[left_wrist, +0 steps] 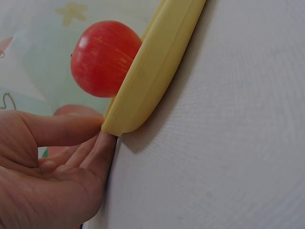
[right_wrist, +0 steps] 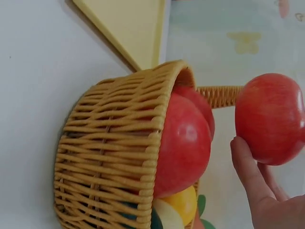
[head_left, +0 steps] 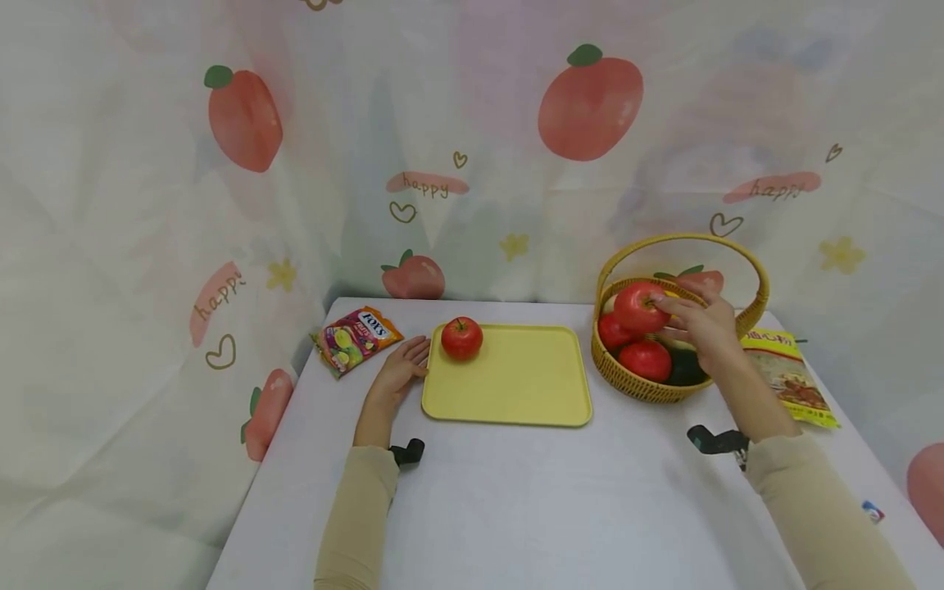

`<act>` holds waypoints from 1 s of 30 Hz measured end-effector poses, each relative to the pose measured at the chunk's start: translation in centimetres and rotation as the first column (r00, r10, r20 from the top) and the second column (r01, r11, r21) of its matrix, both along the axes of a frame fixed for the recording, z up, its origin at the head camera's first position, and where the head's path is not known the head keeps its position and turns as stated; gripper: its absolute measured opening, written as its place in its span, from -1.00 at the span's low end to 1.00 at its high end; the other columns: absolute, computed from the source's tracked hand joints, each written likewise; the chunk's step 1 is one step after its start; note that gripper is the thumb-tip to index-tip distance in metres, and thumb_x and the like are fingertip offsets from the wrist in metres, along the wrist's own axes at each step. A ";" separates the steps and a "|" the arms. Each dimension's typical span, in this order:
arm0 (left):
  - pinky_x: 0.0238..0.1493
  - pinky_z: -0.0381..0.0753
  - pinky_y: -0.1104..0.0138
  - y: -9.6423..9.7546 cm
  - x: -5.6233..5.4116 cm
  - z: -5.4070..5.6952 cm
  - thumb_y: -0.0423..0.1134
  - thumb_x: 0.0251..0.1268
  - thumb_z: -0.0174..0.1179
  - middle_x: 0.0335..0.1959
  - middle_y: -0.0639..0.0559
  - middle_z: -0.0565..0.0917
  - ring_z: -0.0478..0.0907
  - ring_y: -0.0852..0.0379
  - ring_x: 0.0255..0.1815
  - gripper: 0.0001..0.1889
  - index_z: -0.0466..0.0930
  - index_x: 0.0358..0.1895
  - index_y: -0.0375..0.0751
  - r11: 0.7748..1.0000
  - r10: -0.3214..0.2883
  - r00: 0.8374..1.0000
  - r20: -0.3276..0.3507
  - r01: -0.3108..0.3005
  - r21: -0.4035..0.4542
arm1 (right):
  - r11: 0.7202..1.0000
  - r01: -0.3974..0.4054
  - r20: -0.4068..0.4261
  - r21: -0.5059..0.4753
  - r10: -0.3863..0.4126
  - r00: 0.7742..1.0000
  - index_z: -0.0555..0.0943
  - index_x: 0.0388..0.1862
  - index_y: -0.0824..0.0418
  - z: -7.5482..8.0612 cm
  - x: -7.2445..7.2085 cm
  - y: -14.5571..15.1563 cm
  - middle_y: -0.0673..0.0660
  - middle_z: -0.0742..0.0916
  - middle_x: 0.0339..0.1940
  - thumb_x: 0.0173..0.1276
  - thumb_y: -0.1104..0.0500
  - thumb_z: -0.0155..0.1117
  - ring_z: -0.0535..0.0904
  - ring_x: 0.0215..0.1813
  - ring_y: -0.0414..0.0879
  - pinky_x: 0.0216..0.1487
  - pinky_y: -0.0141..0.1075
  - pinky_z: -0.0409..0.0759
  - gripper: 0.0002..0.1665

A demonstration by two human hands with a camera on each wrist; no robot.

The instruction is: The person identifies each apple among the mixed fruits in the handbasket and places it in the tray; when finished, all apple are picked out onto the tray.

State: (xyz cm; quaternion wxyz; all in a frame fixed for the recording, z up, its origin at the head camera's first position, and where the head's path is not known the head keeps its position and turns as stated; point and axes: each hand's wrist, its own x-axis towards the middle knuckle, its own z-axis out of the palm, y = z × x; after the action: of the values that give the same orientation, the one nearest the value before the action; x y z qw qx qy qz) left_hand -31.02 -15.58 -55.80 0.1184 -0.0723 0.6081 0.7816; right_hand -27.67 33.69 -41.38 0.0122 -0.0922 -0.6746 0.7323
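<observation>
From the head view, your left hand is at the left edge of the yellow tray, which lies toward the back edge of the tabletop; a tray apple sits near its back left corner. Your right hand grasps a red apple above the wicker basket, near the tabletop's back right corner, while a candy packet lies by the back left one. In the left wrist view, your thumb and fingers pinch the tray's rim. In the right wrist view, your fingers hold the red apple apart from the red fruit and yellow fruit in the basket.
</observation>
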 end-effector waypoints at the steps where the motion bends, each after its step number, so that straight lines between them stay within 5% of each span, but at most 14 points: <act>1: 0.60 0.24 0.11 0.0 0.0 0.1 -0.85 0.15 -0.07 0.61 -0.25 0.27 0.19 -0.09 0.64 -0.11 0.15 0.62 -0.32 1.000 0.000 1.000 0.003 0.000 0.000 | 1.000 -0.005 -0.003 0.001 0.005 1.000 0.11 0.69 0.21 0.1 0.1 -0.2 -0.16 0.70 -0.14 0.31 0.07 0.56 0.80 -0.27 -0.21 -0.23 -0.32 0.79 0.13; 12: 0.60 0.24 0.10 0.1 0.1 0.4 -0.86 0.15 -0.08 0.61 -0.27 0.26 0.19 -0.11 0.64 -0.12 0.15 0.61 -0.34 1.000 -0.006 1.000 -0.006 0.006 0.000 | 0.994 -0.104 -0.083 -0.020 0.103 0.991 0.14 0.64 0.33 0.7 1.0 -2.5 -0.14 0.77 -0.12 0.40 0.14 0.47 0.81 -0.24 -0.18 -0.19 -0.23 0.80 0.00; 30: 0.61 0.21 0.12 -0.1 0.1 0.2 -0.85 0.17 -0.08 0.62 -0.27 0.24 0.16 -0.11 0.65 -0.12 0.13 0.62 -0.34 1.000 -0.013 1.000 -0.004 0.013 0.000 | 0.987 -0.161 -0.033 -0.014 0.160 0.986 0.42 0.40 0.09 0.5 0.5 -6.3 -0.15 0.80 -0.13 0.38 0.04 0.49 0.82 -0.22 -0.18 -0.15 -0.32 0.79 -0.31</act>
State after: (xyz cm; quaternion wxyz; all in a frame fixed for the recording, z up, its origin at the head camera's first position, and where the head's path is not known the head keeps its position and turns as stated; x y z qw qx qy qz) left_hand -30.94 -15.64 -55.59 0.1222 -0.0670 0.6087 0.7811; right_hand -27.15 27.42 -40.87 -0.0370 -0.0260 -0.6736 0.7377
